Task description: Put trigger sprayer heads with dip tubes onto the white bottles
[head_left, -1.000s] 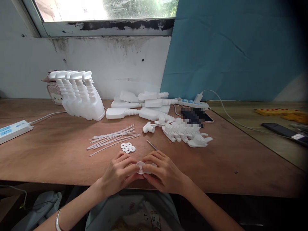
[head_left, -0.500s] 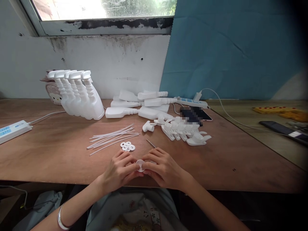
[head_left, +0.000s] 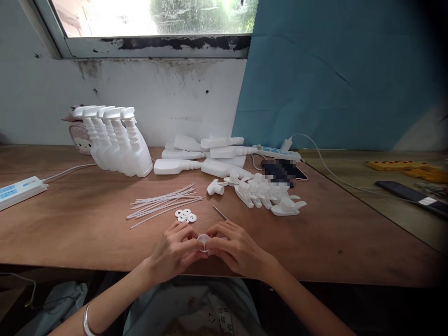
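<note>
Near the table's front edge, my left hand (head_left: 178, 246) and my right hand (head_left: 238, 247) meet around a white spray head (head_left: 203, 239). Its round collar shows between my thumbs; my fingers hide most of the rest. Both hands are closed on it, thumbs pressed at the collar. Just beyond my left hand lie several flat white washers (head_left: 191, 218) in a small heap. Behind them thin white tubes (head_left: 164, 201) are spread in a loose bundle. A slim metal tool (head_left: 220, 213) points away from my right hand's fingers, its near end hidden.
More white spray heads (head_left: 285, 206) lie in a row at right, with one single head (head_left: 215, 187) beside them. White bottles (head_left: 177, 166) lie along the wall; several others (head_left: 140, 156) stand at left with heads on. Power strips (head_left: 21, 192) and phones (head_left: 292, 169) sit farther out.
The view has tilted up slightly, so things sit a little lower in it. Both hands keep the spray head in nearly the same place, the thumbs shifted only slightly.
</note>
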The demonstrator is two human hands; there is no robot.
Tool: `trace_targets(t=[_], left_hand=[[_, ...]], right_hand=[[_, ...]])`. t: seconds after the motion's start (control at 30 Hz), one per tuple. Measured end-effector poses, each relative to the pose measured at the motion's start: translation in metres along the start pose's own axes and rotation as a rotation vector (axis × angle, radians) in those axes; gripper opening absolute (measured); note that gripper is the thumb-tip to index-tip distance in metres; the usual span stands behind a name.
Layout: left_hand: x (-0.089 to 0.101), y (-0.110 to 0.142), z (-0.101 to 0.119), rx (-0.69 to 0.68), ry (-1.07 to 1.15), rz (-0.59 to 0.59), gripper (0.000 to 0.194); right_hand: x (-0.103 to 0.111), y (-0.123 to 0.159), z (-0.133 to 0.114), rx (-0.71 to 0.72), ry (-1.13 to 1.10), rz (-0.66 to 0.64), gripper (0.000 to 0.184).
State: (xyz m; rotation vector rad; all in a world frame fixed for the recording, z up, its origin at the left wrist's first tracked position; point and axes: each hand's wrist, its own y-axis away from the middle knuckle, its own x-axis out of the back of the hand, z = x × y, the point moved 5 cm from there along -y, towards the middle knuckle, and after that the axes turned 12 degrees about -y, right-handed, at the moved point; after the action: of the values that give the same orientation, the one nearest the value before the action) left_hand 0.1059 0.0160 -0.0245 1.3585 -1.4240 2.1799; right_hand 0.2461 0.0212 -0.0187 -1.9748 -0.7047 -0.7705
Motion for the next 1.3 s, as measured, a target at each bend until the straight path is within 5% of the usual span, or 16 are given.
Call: trace_targets(t=[0.23,0.67,0.9,1.03,1.13,1.3], left_hand=[[-0.003,0.001,-0.002,0.077,0.022,0.0,0.012],[0.002,-0.006,0.009,0.055,-0.136,-0.168,0.01],[0.008,-0.006,0.01,0.049,-0.117,-0.055,0.025],[0.028,-0.004,-0.012,0.166,-0.139,0.009,0.032],[0.037,0.004,-0.046,0.361,-0.418,-0.166,0.018],[0.036,0.025,-0.086,0.565,-0.716,-0.566,0.023]], right_hand=[[-0.001,0.001,0.001,-0.03,-0.036,0.058,0.008],[-0.006,0.006,0.006,-0.128,-0.103,0.061,0.025],[-0.008,0.006,0.005,-0.184,-0.084,-0.013,0.04],[-0.009,0.007,0.008,-0.217,-0.038,-0.012,0.037],[-0.01,0.007,0.009,-0.211,-0.014,-0.012,0.036],[-0.01,0.007,0.009,-0.203,0.016,-0.01,0.035]])
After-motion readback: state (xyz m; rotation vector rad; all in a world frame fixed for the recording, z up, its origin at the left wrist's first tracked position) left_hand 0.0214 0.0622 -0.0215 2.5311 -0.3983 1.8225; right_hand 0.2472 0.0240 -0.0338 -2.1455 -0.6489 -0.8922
